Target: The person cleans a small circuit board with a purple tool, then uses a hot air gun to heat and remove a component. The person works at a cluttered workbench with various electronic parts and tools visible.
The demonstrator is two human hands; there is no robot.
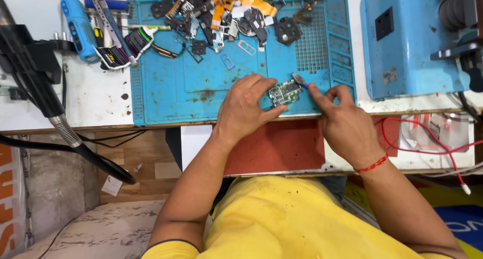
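My left hand (245, 107) pinches a small green circuit board (283, 93) between thumb and fingers, pressing it against the blue work mat (201, 83) near the mat's front edge. My right hand (342, 119) holds a thin tool with a purple-grey tip (298, 79), and that tip touches the board's upper right corner. A red thread is tied around my right wrist.
A heap of phone parts, flex cables and black pieces (226, 15) lies at the mat's far edge. A blue handheld tool (78, 27) and tweezers rest at far left. A black hot-air wand (30, 72) hangs left. A blue machine (407, 37) stands right, red wires (422, 143) below.
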